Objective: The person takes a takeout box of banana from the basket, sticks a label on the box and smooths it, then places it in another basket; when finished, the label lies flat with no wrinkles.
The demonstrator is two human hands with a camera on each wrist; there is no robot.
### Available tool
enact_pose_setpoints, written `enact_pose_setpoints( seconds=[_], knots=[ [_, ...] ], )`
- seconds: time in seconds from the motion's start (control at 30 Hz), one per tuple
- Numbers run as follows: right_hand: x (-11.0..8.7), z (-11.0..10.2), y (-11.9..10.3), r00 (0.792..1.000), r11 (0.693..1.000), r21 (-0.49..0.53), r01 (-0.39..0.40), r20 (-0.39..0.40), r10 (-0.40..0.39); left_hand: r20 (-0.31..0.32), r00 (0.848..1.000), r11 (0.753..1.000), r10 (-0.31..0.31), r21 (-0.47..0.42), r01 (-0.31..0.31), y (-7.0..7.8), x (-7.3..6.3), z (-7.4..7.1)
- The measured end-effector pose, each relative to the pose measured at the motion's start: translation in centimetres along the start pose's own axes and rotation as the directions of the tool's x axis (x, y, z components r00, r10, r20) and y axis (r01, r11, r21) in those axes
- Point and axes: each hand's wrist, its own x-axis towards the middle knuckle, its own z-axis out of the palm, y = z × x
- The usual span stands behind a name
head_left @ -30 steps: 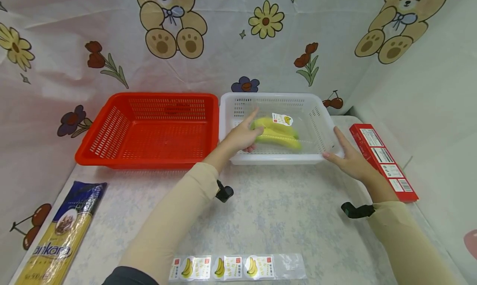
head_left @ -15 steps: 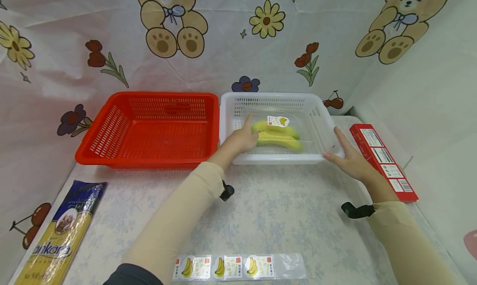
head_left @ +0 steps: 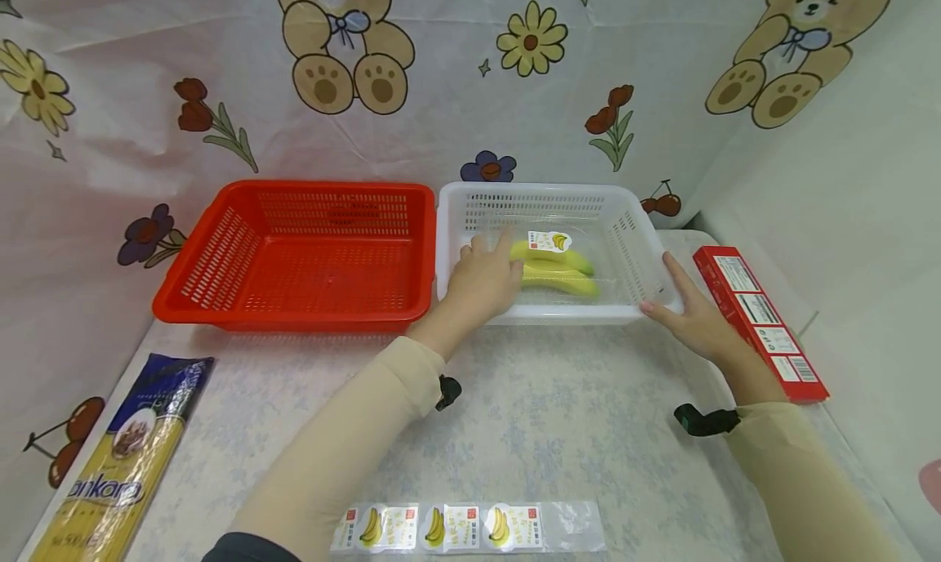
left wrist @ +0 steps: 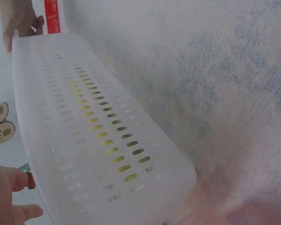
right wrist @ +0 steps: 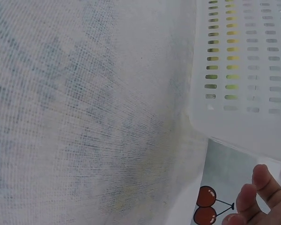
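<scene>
My left hand (head_left: 481,278) is over the left part of the white basket (head_left: 562,310), beside the left end of the bananas (head_left: 562,280). Its index finger and thumb are stretched out toward them. The bananas lie in a clear plastic bag with a banana label (head_left: 550,242) on it. In the left wrist view, fingers (left wrist: 25,212) show above the basket's rim, and yellow shows through its slots. At the front right corner my right hand (head_left: 694,321) holds the basket's rim, thumb at the front and fingers along the right side. Curled fingertips (right wrist: 260,176) appear beside that corner in the right wrist view.
A red basket (head_left: 331,327) stands directly left of the white one. To the right lies a red box (head_left: 760,325) with white labels. A yellow and blue pasta packet (head_left: 121,464) is at the left, and a strip of banana labels (head_left: 470,528) at the front edge.
My left hand has moved slightly right and over the basket's inside, its other fingers now showing. The bagged bananas have settled flatter in the basket. My right hand keeps its place.
</scene>
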Motion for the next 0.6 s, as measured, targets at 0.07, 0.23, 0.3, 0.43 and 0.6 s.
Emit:
enact_pose_setpoints(
  seconds=[0.07,0.23,0.3,0.43,0.6],
  knots=[
    [-0.1,0.2,0.0,1.0,1.0,-0.017,0.002,-0.021,-0.002,-0.02,0.999,0.999,0.035,0.02,-0.035,0.2,-0.6,-0.3],
    [-0.4,0.5,-0.4,0.997,0.997,-0.078,0.016,-0.072,-0.022,-0.097,0.985,0.99,0.139,0.05,-0.135,0.1,-2.6,-0.8],
    [-0.5,0.7,-0.5,0.994,0.991,-0.13,0.022,-0.102,-0.035,-0.134,0.976,0.985,0.172,0.041,-0.168,0.1,-3.7,-0.9],
    [-1.0,1.1,-0.6,0.984,0.966,-0.259,-0.003,-0.171,-0.043,-0.18,0.959,0.975,0.221,0.028,-0.22,-0.1,-6.1,-0.7],
    [-2.0,2.2,-1.0,0.951,0.93,-0.366,-0.035,-0.297,-0.082,-0.211,0.948,0.971,0.238,0.069,-0.229,-0.6,-8.6,-0.3]
  ],
)
